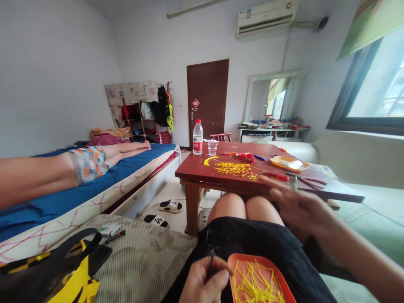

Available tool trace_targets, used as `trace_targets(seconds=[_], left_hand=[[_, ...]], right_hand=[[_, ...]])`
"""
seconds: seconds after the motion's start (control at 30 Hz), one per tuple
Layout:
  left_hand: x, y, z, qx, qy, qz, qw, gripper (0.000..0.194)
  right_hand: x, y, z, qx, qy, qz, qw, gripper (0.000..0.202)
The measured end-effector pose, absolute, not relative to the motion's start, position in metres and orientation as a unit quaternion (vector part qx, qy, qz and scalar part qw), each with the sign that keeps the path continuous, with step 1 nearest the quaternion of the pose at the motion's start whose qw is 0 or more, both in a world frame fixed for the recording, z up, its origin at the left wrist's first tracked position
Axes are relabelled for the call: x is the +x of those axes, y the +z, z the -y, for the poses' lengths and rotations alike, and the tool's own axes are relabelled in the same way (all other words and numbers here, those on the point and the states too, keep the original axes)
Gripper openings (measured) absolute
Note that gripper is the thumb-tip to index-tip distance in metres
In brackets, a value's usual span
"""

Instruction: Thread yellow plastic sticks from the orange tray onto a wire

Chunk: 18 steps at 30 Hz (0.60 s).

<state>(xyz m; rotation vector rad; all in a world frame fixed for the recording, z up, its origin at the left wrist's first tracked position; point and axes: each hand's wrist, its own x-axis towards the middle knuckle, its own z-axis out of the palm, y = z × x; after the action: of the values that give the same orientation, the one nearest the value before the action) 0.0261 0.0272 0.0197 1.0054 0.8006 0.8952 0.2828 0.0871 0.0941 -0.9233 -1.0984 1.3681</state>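
Note:
My left hand [206, 280] is closed around a small dark tool, its tip pointing up, beside the left edge of an orange tray [232, 263]. Yellow strips [257, 282] lie in that tray on my lap. Blurred by motion, my right hand [293, 200] is over the table's front edge, near red-handled pliers [277, 176]; whether it holds anything cannot be made out. More short yellow pieces [233, 168] are spread on the red table [202, 171], with a bundle of yellow strips [210, 160] at their left.
On the table stand a water bottle [198, 139] and a plastic cup [212, 148]; a yellow tray [289, 163] lies at the right. A person [91, 164] lies on the bed at left. A black and yellow bag [75, 277] is beside me.

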Motion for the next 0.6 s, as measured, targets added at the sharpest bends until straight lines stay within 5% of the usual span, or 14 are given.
trace_targets(seconds=[0.2, 0.6], left_hand=[[0.053, 0.051, -0.042, 0.591, 0.472, -0.379, 0.532, 0.033], [0.049, 0.044, -0.041, 0.679, 0.443, -0.423, 0.405, 0.034]], right_hand=[[0.209, 0.043, -0.014, -0.042, 0.839, 0.283, 0.464, 0.057], [0.191, 0.022, -0.009, -0.024, 0.856, 0.255, 0.448, 0.055]])
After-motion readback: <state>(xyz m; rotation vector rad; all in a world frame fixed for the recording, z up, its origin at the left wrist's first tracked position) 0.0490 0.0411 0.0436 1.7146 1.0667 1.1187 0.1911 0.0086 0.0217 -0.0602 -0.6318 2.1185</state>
